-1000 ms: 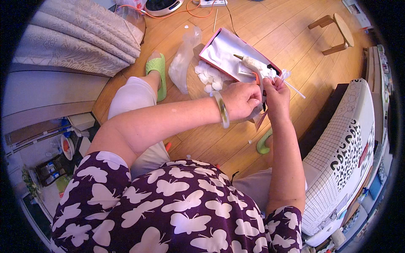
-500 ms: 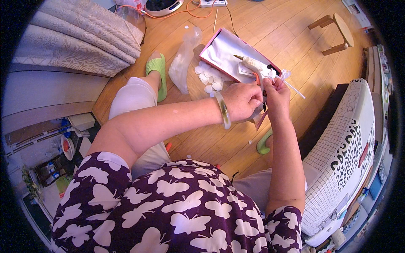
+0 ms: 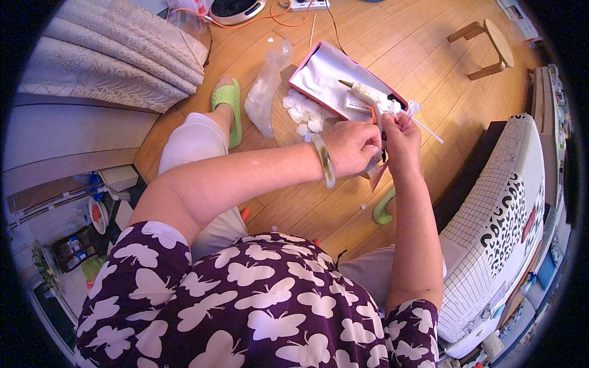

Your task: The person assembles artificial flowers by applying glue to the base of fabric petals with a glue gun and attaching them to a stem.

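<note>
My left hand [image 3: 351, 148], wearing a bangle [image 3: 324, 161], is curled with its fingers closed; whatever it grips is hidden. Close beside it, my right hand [image 3: 401, 132] pinches thumb and fingers together, with white petal-like bits [image 3: 414, 109] just past the fingertips. What sits in the pinch is too small to make out. Beyond both hands a white glue gun [image 3: 367, 93] with a dark nozzle and orange trigger lies across an open box [image 3: 325, 58] with a pink edge. A thin white stick [image 3: 432, 133] pokes out past my right hand. Below the hands hangs a pinkish flat piece [image 3: 379, 176], partly covered.
White petals [image 3: 304, 113] lie in a pile left of the box, beside a clear plastic bag [image 3: 264, 92]. My feet wear green slippers [image 3: 227, 104]. A wooden stool [image 3: 500, 46] stands far right, a patterned white cover [image 3: 491, 245] nearer. Cords [image 3: 270, 15] run at the back.
</note>
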`<act>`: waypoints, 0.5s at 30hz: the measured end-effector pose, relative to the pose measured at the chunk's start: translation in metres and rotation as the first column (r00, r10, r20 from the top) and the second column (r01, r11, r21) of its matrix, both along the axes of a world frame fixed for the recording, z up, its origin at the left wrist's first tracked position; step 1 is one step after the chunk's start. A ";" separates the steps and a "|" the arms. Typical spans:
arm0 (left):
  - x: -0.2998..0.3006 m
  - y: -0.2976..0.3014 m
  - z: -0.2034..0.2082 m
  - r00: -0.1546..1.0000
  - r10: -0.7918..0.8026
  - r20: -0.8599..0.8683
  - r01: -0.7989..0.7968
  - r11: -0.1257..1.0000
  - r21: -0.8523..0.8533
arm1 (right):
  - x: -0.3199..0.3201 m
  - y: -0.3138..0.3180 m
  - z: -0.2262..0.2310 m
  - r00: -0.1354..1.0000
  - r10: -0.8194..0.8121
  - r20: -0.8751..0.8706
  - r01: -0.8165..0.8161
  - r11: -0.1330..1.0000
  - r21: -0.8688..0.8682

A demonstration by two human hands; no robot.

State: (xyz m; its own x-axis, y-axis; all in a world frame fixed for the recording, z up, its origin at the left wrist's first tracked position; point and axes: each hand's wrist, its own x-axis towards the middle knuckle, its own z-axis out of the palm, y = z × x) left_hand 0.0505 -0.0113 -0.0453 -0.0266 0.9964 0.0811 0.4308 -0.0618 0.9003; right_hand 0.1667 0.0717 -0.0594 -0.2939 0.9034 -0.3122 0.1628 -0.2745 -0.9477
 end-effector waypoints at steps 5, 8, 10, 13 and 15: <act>0.001 0.000 0.000 1.000 -0.001 0.001 0.001 1.000 -0.003 | 0.000 0.000 0.000 1.000 -0.004 -0.006 0.004 1.000 0.010; 0.002 0.000 0.001 1.000 -0.001 0.003 0.001 1.000 -0.002 | 0.001 -0.001 0.000 1.000 -0.001 0.000 0.001 1.000 0.009; 0.001 -0.001 0.000 1.000 -0.003 -0.006 0.004 1.000 0.020 | -0.001 -0.001 0.000 1.000 -0.008 -0.005 0.008 1.000 0.004; -0.006 0.000 0.000 0.999 -0.014 -0.036 0.015 0.999 0.029 | -0.001 0.000 0.000 0.998 0.030 0.052 -0.031 0.999 0.009; -0.026 0.004 0.006 0.998 -0.029 -0.048 0.027 0.999 -0.035 | 0.001 0.001 0.000 0.994 0.030 0.104 -0.032 0.999 0.016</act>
State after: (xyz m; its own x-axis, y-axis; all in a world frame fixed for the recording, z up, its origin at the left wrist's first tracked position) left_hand 0.0244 -0.0069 -0.0392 0.0043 0.9989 0.0477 0.4729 -0.0440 0.8800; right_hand 0.1678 0.0724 -0.0592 -0.2887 0.9000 -0.3267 0.2691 -0.2512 -0.9298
